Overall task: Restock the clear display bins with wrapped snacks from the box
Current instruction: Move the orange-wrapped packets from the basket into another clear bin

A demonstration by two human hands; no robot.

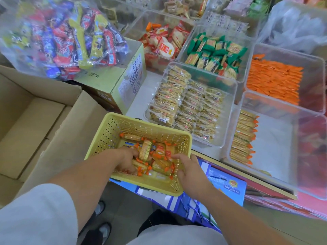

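In the near yellow basket (141,183) the left hand (126,160) curls round wrapped snacks (146,152), the right hand (188,167) unclear in its grip; light, slippery, likely brittle, they suit loose cupped handfuls.

Left hand (126,161) and right hand (189,167) lie among wrapped snacks (156,152) inside the yellow basket (123,122).

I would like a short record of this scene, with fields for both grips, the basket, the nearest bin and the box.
left grip: in the yellow basket, fingers curled round wrapped snacks
right grip: at the basket's right wall, fingers among the snacks, hold unclear
nearest clear bin: one row of orange-ended packs along its left side
cardboard box: open, no snacks visible inside
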